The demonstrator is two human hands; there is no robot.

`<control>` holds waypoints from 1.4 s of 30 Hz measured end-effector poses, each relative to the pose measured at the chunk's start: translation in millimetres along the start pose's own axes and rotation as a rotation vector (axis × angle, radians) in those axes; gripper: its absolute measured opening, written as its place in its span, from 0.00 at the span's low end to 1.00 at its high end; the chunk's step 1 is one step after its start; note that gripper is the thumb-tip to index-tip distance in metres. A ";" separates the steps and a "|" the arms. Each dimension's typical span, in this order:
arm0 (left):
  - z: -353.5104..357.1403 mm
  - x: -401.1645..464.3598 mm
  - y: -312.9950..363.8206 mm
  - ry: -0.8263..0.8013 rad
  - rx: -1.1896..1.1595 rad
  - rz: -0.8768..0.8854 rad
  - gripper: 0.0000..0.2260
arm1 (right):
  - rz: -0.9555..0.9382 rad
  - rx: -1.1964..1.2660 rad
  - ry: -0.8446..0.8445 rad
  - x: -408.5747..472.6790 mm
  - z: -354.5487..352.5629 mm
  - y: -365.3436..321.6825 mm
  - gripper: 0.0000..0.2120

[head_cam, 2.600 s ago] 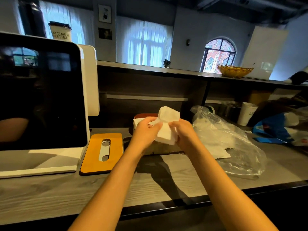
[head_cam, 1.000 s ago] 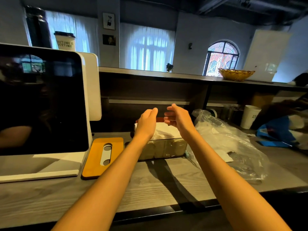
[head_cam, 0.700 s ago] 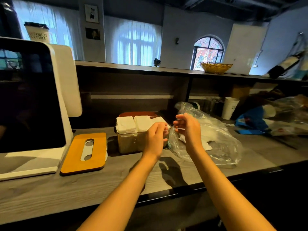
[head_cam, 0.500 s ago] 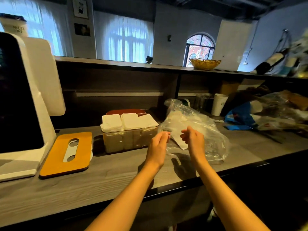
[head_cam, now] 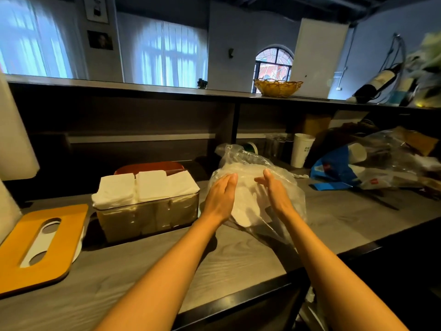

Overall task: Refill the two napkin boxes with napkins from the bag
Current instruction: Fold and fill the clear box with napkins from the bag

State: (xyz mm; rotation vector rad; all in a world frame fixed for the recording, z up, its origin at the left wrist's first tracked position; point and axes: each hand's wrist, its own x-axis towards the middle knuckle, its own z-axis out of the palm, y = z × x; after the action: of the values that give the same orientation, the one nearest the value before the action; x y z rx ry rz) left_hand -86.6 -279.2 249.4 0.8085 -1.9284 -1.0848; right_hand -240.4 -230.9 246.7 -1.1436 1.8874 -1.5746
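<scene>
Two bare forearms reached forward from the bottom edge over the grey wood-grain counter (head_cam: 238, 254), converging toward its middle. The left hand (head_cam: 220, 197) lay palm-inward, fingers straight and held together, its fingertips against the left flank of the crumpled clear plastic bag (head_cam: 281, 187). The right hand (head_cam: 274, 192) faced it from the other side, fingers extended and slightly spread, thumb apart, resting on the bag's front; neither hand had its fingers curled round anything. Between the two palms, inside the bag, sat a white stack of folded paper napkins (head_cam: 245, 206), seen through the film.

At the near left of the counter lay a flat orange wooden lid with a white slotted opening (head_cam: 40, 247). Just left of the left hand stood a clear rectangular plastic napkin box (head_cam: 148, 218), filled past its rim with white napkins in side-by-side stacks (head_cam: 143, 189). Directly behind it, partly hidden, was a second box with a reddish-brown lid (head_cam: 148, 167); its contents could not be seen.

Farther right, behind the bag, stood a white paper cup (head_cam: 301, 150), and beside it a heap of blue-and-white plastic bags (head_cam: 343, 168). On the raised dark shelf at the back rested a yellow woven basket (head_cam: 278, 88).
</scene>
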 end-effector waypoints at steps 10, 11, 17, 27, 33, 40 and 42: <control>22.6 13.9 -56.7 0.139 -0.098 -0.157 0.31 | -0.063 -0.592 -0.013 19.8 20.3 49.6 0.42; 22.9 13.5 -56.1 0.134 -0.105 -0.151 0.35 | -0.078 -0.631 -0.012 20.5 21.6 51.4 0.43; 23.5 10.9 -56.9 0.075 -0.144 -0.149 0.36 | -0.336 -0.768 0.122 9.9 22.4 48.4 0.21; 19.2 -3.0 -52.2 0.119 -0.160 -0.073 0.22 | -0.503 -0.308 0.179 -15.7 17.1 18.5 0.06; 0.5 -20.6 -31.8 0.061 -0.617 -0.184 0.27 | -0.138 0.401 0.031 -38.2 19.4 -44.7 0.07; -25.5 -48.0 -31.4 -0.051 -0.855 -0.402 0.31 | 0.240 0.601 -0.105 -56.5 49.8 -48.3 0.20; -31.3 -54.5 -34.2 -0.072 -0.869 -0.418 0.31 | 0.259 0.565 -0.092 -58.8 53.8 -48.7 0.19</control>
State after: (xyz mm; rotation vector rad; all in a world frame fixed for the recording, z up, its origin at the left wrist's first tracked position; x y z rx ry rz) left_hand -27.3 -262.8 213.0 0.6655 -1.1373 -2.0124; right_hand -150.6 -216.6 268.2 -0.6810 1.3334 -1.7104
